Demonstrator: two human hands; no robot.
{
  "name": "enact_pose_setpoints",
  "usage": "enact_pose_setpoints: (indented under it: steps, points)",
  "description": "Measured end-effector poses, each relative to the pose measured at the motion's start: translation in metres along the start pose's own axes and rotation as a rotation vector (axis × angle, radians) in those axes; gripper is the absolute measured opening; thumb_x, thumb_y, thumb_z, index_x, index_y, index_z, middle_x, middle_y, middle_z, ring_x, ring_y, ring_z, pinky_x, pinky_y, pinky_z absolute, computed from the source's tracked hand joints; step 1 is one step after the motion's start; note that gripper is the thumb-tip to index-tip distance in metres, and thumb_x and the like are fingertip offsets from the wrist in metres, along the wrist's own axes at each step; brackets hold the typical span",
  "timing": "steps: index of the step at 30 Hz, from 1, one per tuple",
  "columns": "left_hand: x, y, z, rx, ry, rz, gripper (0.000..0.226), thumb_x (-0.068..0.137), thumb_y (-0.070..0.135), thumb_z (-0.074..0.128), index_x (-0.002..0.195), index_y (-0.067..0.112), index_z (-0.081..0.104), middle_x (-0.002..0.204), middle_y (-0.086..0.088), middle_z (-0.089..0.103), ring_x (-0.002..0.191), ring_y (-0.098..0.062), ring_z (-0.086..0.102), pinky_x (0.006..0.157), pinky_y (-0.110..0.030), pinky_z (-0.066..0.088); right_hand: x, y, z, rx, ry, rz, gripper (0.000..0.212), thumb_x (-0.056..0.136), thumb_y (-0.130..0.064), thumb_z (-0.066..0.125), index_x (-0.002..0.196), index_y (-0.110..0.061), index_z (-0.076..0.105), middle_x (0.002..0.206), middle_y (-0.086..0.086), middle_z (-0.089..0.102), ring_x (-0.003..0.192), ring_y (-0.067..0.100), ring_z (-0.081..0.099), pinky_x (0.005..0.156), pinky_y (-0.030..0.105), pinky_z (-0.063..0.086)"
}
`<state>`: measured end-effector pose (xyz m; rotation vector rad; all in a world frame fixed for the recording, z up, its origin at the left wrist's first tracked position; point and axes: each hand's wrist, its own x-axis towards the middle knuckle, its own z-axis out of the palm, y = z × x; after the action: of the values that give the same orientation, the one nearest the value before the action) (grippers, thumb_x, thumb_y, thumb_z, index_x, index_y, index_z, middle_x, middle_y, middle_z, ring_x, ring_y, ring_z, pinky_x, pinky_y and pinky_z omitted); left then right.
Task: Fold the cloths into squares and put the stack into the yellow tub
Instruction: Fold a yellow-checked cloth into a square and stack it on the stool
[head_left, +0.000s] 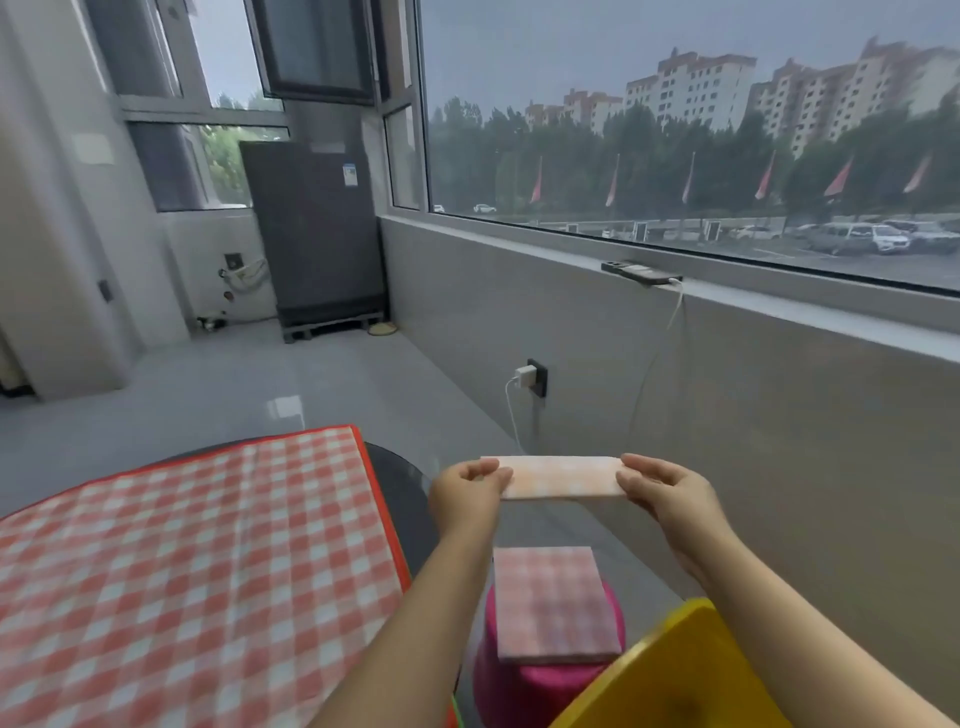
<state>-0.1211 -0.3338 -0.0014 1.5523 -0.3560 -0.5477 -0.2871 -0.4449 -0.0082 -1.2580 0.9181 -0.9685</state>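
A pale orange checked cloth (563, 476), folded into a narrow strip, is stretched in the air between my hands. My left hand (467, 493) pinches its left end and my right hand (662, 491) pinches its right end. Below them a stack of folded pink checked cloths (553, 603) lies on a pink upturned stool or tub (519, 686). The yellow tub (675, 670) shows at the bottom right, partly behind my right forearm.
A table with a red-and-white checked tablecloth (197, 571) fills the left. A grey wall with a socket and charger (535, 376) runs along the right under a window sill. A dark fridge (317, 234) stands at the far corner.
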Motion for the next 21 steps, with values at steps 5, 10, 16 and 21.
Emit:
enact_pose_setpoints:
  steps: [5, 10, 16, 21]
  points:
    - [0.015, -0.030, 0.042, -0.213, 0.027, -0.197, 0.014, 0.079, 0.002, 0.071, 0.087, 0.013, 0.069, 0.095, -0.007, 0.069, 0.091, -0.022, 0.066, 0.087, -0.030, 0.053, 0.021, 0.023, -0.022, 0.047, 0.056, 0.064, 0.033, 0.083, 0.001, 0.064, 0.115, -0.002, 0.061, 0.097, 0.011, 0.066, 0.077, 0.019, 0.064, 0.054, 0.012, 0.053]
    - [0.026, -0.072, 0.068, -0.287, 0.132, -0.259, 0.021, 0.084, 0.001, 0.064, 0.102, 0.011, 0.069, 0.104, -0.004, 0.069, 0.095, -0.018, 0.065, 0.092, -0.028, 0.050, 0.043, 0.063, -0.033, 0.017, 0.040, 0.126, 0.037, 0.082, 0.001, 0.066, 0.118, -0.005, 0.061, 0.105, 0.013, 0.067, 0.084, 0.021, 0.066, 0.068, 0.019, 0.057]
    - [0.046, -0.123, 0.084, -0.285, 0.201, -0.172, 0.031, 0.090, -0.001, 0.056, 0.120, 0.007, 0.062, 0.113, -0.002, 0.064, 0.097, -0.011, 0.060, 0.087, -0.018, 0.043, 0.060, 0.121, -0.031, -0.057, -0.007, 0.107, 0.045, 0.083, 0.001, 0.064, 0.126, -0.008, 0.056, 0.120, 0.007, 0.061, 0.112, 0.017, 0.057, 0.089, 0.024, 0.048]
    - [0.047, -0.187, 0.075, -0.150, 0.243, -0.215, 0.031, 0.091, 0.001, 0.056, 0.120, 0.010, 0.063, 0.120, -0.002, 0.064, 0.107, -0.013, 0.059, 0.098, -0.026, 0.045, 0.052, 0.179, -0.031, -0.200, -0.068, 0.168, 0.045, 0.085, 0.004, 0.060, 0.129, -0.002, 0.053, 0.127, 0.010, 0.056, 0.110, 0.013, 0.053, 0.066, 0.002, 0.047]
